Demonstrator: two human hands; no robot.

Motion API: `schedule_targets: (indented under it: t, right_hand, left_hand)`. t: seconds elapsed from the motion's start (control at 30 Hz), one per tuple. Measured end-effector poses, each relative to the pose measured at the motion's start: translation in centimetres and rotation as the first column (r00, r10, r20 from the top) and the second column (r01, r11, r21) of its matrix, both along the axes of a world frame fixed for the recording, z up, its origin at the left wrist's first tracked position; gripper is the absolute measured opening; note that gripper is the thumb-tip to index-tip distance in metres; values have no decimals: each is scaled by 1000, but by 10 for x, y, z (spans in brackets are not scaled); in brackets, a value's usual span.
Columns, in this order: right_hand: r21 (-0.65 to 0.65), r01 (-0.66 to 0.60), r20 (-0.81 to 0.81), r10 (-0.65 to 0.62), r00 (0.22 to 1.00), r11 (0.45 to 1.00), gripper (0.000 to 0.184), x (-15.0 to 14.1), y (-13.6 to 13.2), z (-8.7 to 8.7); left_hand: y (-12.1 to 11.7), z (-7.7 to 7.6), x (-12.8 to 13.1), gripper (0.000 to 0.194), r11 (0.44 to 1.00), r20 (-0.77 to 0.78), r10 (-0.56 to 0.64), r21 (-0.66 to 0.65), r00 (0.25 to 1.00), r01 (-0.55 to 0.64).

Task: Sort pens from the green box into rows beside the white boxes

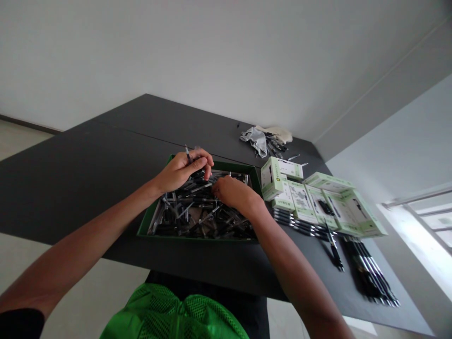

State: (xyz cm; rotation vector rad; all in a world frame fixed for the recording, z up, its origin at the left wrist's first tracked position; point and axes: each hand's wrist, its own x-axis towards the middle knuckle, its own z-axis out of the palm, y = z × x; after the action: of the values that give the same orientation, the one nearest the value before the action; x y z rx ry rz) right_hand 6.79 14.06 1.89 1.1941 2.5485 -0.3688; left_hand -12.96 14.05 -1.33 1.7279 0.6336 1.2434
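My left hand [187, 168] is closed over the far left of a green-rimmed tray [144, 227]. A slim pen [188, 153] sticks up between its thumb and fingers, and something clear shows behind the knuckles. My right hand [231, 190] reaches down into the tray, its fingers curled together among the loose pieces; what they pinch, if anything, is hidden. Under both hands lies a jumbled heap of black and clear pen parts [197, 207].
Right of the tray stand light-green and white pen boxes [271, 179]. Before them lie a row of pens [300, 226], a few loose pens [334, 249] and a black pen bundle [370, 273]. Grey and cream cloths [257, 140] rest near the wall beside more pens [277, 146].
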Motion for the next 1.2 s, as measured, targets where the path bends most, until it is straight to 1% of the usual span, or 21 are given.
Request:
schedule_targets:
  t: [0.1, 0.17, 0.27, 0.43, 0.67, 0.9, 1.2]
  right_hand:
    - [128, 46, 36, -51, 998, 991, 36, -6, -6, -2]
    - [188, 29, 41, -38, 998, 982, 37, -10, -9, -5]
    - [225, -21, 51, 9, 999, 974, 35, -16, -10, -9]
    - [214, -6, 92, -14, 996, 977, 32, -19, -12, -11]
    - [154, -11, 104, -5, 995, 988, 30, -9, -6, -8]
    - [175, 34, 98, -52, 994, 984, 36, -11, -10, -15]
    - [166, 23, 104, -41, 994, 986, 35, -11, -12, -11]
  left_hand:
    - [0, 0, 0, 29, 1000, -3, -14, 4, 1000, 14]
    - [0, 0, 0, 29, 1000, -6, -16, 6, 1000, 16]
    - [0, 1, 0, 30, 1000, -9, -11, 9, 1000, 11]
    - [0, 0, 0, 29, 1000, -9, -11, 7, 1000, 11]
    - [0, 0, 0, 28, 1000, -13, -4, 12, 1000, 4]
    - [0, 0, 0, 30, 1000, -7, 9, 11, 1000, -9]
    - [1, 1, 1, 31, 1000, 0, 9, 13, 1000, -9]
